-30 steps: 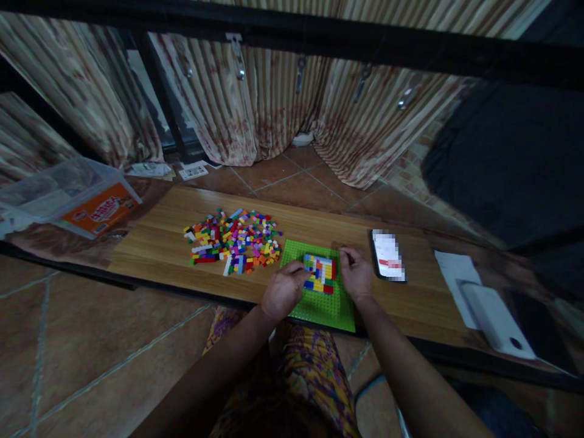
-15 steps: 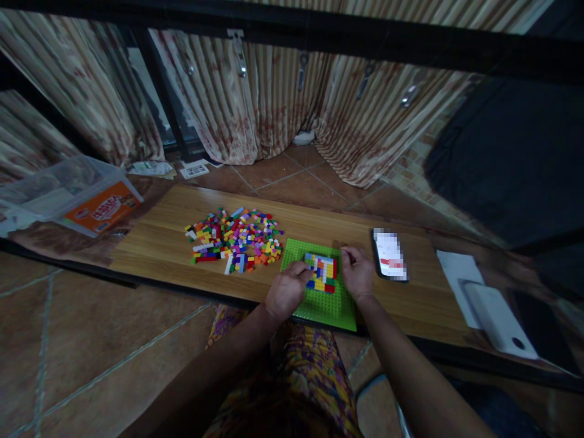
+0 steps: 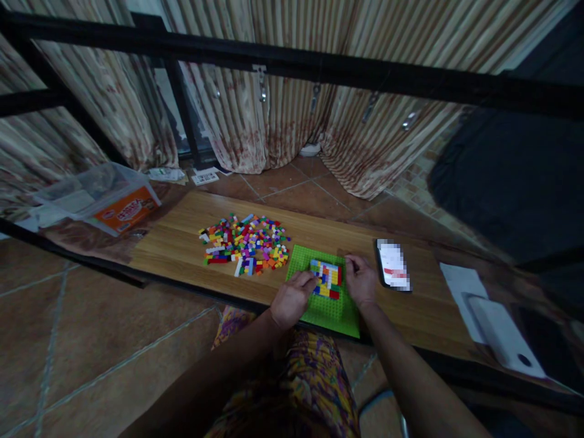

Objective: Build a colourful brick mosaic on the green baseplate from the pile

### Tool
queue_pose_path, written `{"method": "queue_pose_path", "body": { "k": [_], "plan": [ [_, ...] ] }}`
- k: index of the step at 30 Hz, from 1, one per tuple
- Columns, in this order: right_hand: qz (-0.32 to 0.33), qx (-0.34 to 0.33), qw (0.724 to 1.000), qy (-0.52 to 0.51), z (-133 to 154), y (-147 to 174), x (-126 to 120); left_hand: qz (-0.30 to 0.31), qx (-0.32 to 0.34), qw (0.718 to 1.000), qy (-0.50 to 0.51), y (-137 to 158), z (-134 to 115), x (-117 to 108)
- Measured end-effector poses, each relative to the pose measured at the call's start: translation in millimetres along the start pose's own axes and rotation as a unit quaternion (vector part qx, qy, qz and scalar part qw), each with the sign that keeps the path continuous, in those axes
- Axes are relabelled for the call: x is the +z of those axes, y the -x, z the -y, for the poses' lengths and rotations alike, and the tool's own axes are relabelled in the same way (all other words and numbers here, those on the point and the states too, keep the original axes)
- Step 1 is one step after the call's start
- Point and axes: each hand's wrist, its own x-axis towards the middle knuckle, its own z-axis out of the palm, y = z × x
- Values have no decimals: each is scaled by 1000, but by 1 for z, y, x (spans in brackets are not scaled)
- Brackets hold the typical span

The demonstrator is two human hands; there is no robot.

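A green studded baseplate lies at the table's front edge, with a block of coloured toy bricks pressed onto its middle. My left hand rests over the baseplate's left side, fingers closed together with their tips at the left edge of the brick block. Whatever those fingertips hold is hidden. On the other side, my right hand is closed in a pinch by the baseplate's upper right edge; I cannot make out anything between thumb and fingers. Left of the baseplate spreads a pile of loose toy bricks.
A phone lies right of my right hand on the wooden table. Farther right are a white sheet and a white object. A clear plastic box with an orange label stands at the left. A dark bar crosses ahead.
The whole view has shifted, so everything sits slightly lower and farther right. Left fingertips have drawn back a little from the middle of the brick block to its left edge; the right hand keeps its pinch.
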Motion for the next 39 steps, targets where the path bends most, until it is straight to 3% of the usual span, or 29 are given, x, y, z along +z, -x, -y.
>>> {"method": "queue_pose_path", "body": {
  "k": [7,14,19,29,39],
  "plan": [
    [4,-2,1000,5,-3,0,0,-99,-106,987,66,30,-1,-5],
    [-3,-10,1000,1,-9,0,1,-214,-193,958,15,47,34,-33],
    [-2,-13,1000,8,-10,1,1,-265,-205,942,-35,55,54,-37],
    [-1,-11,1000,7,-9,1,-1,-235,-212,942,-109,53,64,-32],
    [2,0,1000,3,-4,1,-1,-208,-209,949,-111,48,60,-33]
  ]
}}
